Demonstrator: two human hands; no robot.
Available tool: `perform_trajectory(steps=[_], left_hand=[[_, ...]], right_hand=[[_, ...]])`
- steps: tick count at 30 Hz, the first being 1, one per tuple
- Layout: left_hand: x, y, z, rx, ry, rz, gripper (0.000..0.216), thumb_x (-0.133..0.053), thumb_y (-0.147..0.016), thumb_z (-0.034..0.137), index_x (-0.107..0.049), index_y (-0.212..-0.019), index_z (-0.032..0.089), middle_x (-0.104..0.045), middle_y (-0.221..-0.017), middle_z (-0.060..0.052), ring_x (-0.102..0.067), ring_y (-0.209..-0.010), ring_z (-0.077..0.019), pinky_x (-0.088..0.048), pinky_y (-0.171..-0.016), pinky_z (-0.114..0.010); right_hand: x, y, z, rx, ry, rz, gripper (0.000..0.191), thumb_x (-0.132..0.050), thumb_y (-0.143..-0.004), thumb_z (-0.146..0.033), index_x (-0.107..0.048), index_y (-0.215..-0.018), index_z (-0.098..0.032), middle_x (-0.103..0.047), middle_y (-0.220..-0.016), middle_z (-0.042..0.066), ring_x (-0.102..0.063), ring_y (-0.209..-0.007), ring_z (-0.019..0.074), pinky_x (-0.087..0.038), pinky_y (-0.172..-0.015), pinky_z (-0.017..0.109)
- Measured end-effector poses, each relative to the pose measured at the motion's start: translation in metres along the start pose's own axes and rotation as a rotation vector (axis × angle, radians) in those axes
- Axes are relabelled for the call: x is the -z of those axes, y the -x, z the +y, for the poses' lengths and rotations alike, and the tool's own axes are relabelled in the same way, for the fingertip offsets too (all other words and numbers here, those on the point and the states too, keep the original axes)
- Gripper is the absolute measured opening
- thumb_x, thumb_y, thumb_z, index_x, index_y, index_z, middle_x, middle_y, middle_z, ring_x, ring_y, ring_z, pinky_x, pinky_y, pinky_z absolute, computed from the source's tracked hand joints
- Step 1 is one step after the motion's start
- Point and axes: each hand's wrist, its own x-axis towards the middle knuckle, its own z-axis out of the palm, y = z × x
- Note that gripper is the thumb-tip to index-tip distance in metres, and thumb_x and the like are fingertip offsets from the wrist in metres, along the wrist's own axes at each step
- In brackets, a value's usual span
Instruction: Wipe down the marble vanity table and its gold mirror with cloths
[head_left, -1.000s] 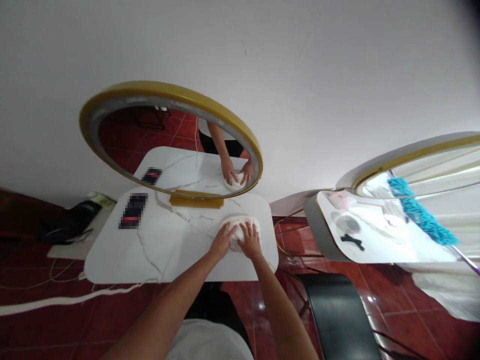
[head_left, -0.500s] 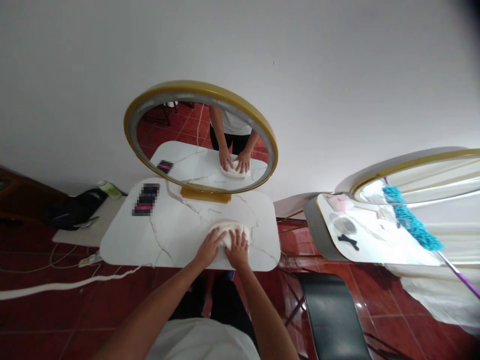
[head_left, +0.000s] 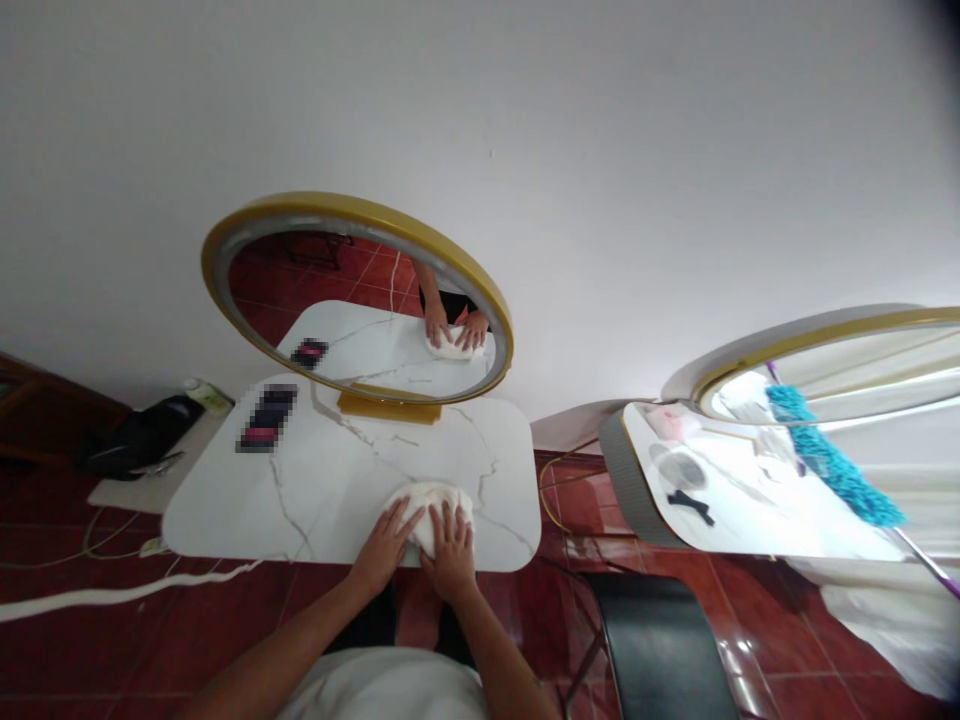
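A white cloth [head_left: 433,497], bunched or folded, lies near the front edge of a white marble-patterned table [head_left: 330,510]. On its left side rests my left hand [head_left: 385,545], fingers stretched out and palm down. My right hand [head_left: 450,552] presses on the cloth's right side with the fingers spread. Both hands lie on top of the cloth, close together, and neither visibly grips it. Their reflection shows in the gold-rimmed round mirror [head_left: 360,275] at the back of the table.
A blurred-out dark item [head_left: 268,418] lies at the table's left. To the right stand a black chair [head_left: 664,640] and a second table [head_left: 727,520] bearing a black clip-like object [head_left: 691,507] and a blue fluffy duster [head_left: 836,465]. A white cable [head_left: 127,595] hangs at the left.
Both hands and the cloth have moved toward me, nearer the table's front edge. The camera view has shifted a little too.
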Motion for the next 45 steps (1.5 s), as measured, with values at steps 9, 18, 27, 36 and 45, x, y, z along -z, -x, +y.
perform_trajectory(steps=[9, 18, 27, 36, 45], left_hand=[[-0.018, -0.047, 0.073, -0.076, -0.022, -0.029, 0.079, -0.039, -0.077, 0.001, -0.016, -0.145, 0.034, -0.015, -0.153, -0.001, -0.017, -0.14, -0.0237, -0.026, -0.11, -0.045], [-0.042, -0.098, 0.14, -0.127, -0.026, -0.049, 0.075, -0.04, -0.08, 0.004, -0.015, -0.145, 0.034, -0.015, -0.153, -0.001, -0.018, -0.14, -0.0242, -0.027, -0.11, -0.046], [-0.033, -0.15, 0.148, -0.069, 0.061, -0.024, 0.075, -0.034, -0.077, 0.0, -0.02, -0.145, 0.031, -0.018, -0.153, 0.002, -0.014, -0.14, -0.0204, -0.024, -0.112, -0.044], [-0.023, -0.169, 0.143, -0.067, 0.214, -0.035, 0.064, -0.029, -0.085, 0.005, -0.027, -0.142, 0.031, -0.029, -0.149, 0.002, -0.024, -0.137, -0.0153, -0.025, -0.113, -0.041], [-0.022, -0.126, 0.141, -0.112, 0.211, -0.119, 0.072, -0.034, -0.08, -0.001, -0.025, -0.143, 0.033, -0.019, -0.153, -0.001, -0.019, -0.139, -0.0214, -0.024, -0.112, -0.044]], right_hand=[[0.021, 0.017, 0.092, -0.026, 0.033, -0.005, 0.081, -0.053, -0.08, -0.046, -0.01, -0.146, -0.032, -0.007, -0.153, -0.002, -0.012, -0.139, 0.0314, -0.024, -0.107, 0.051], [0.04, 0.031, 0.173, -0.093, 0.042, 0.034, 0.08, -0.056, -0.08, -0.045, -0.013, -0.146, -0.032, -0.014, -0.153, 0.0, -0.015, -0.138, 0.0312, -0.024, -0.107, 0.049], [0.059, -0.02, 0.194, -0.108, 0.079, 0.048, 0.078, -0.053, -0.083, -0.034, -0.008, -0.147, -0.031, -0.008, -0.154, 0.0, -0.003, -0.14, 0.0287, -0.018, -0.11, 0.048], [0.066, -0.038, 0.195, -0.111, 0.086, 0.055, 0.08, -0.051, -0.083, -0.029, -0.003, -0.147, -0.029, -0.004, -0.154, 0.002, 0.002, -0.14, 0.0271, -0.016, -0.11, 0.049], [0.05, 0.012, 0.169, -0.152, 0.053, 0.083, 0.083, -0.051, -0.079, -0.024, -0.005, -0.148, -0.025, -0.003, -0.154, 0.003, 0.005, -0.14, 0.029, -0.016, -0.109, 0.052]])
